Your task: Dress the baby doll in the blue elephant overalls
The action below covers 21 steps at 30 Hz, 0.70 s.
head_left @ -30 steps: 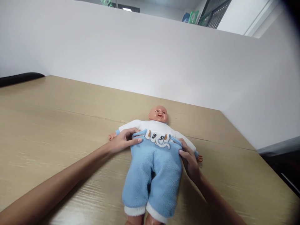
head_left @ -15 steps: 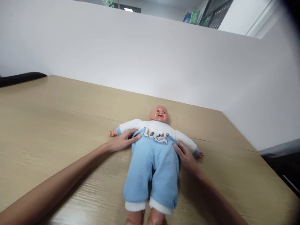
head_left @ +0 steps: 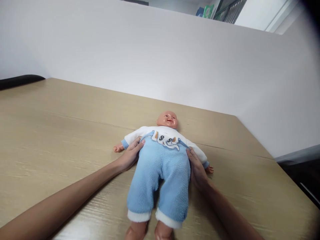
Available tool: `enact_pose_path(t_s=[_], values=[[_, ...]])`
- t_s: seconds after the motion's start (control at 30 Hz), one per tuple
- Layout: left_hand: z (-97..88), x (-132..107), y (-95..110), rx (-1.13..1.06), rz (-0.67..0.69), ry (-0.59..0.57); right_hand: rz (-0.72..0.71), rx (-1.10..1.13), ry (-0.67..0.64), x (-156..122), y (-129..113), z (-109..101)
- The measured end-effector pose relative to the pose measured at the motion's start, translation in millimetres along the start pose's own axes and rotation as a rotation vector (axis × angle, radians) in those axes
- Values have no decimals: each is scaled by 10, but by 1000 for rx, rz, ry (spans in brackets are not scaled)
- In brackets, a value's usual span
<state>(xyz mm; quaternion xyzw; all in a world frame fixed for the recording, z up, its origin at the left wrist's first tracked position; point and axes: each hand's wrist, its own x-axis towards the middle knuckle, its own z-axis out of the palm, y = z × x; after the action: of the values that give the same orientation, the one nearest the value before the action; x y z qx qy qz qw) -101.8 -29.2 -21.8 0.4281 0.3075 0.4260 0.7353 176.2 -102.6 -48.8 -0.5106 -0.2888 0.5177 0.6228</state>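
Lying face up on the wooden tabletop [head_left: 62, 133], the doll [head_left: 162, 156] rests with its head toward the white partition wall [head_left: 160, 60]. In the head view, the left hand [head_left: 131, 153] presses flat, fingers extended, against one side of the blue fleece overalls [head_left: 160, 176]. The right hand [head_left: 197, 168] lies likewise open against the other side, near the white sleeve [head_left: 198, 153]. Neither grips anything.
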Motion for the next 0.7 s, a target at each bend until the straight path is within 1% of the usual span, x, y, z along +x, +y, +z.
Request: enact_pose_path(t_s=[0.1, 0.17, 0.27, 0.33, 0.37, 0.43, 0.5, 0.6, 0.63, 0.7], values=[[-7, 11, 52, 96, 37, -40, 2, -21, -29, 11, -69, -14], [-35, 17, 104, 241, 82, -49, -32, -101, -111, -7, -153, -54], [-126, 29, 210, 508, 121, -72, -107, -328, -269, -53, -302, -168], [-224, 32, 293, 628, 120, -135, -170, -477, -347, -78, -378, -241], [-280, 31, 333, 673, 117, -187, -196, -528, -372, -87, -401, -266], [-385, 23, 398, 760, 130, -286, -235, -585, -405, -100, -419, -283], [-455, 9, 434, 838, 171, -346, -267, -609, -423, -111, -412, -264], [-464, -16, 447, 850, 216, -351, -277, -566, -432, -131, -389, -229], [-447, -23, 444, 824, 207, -353, -251, -525, -428, -140, -379, -227], [-405, -32, 419, 730, 157, -354, -147, -434, -408, -163, -347, -233]])
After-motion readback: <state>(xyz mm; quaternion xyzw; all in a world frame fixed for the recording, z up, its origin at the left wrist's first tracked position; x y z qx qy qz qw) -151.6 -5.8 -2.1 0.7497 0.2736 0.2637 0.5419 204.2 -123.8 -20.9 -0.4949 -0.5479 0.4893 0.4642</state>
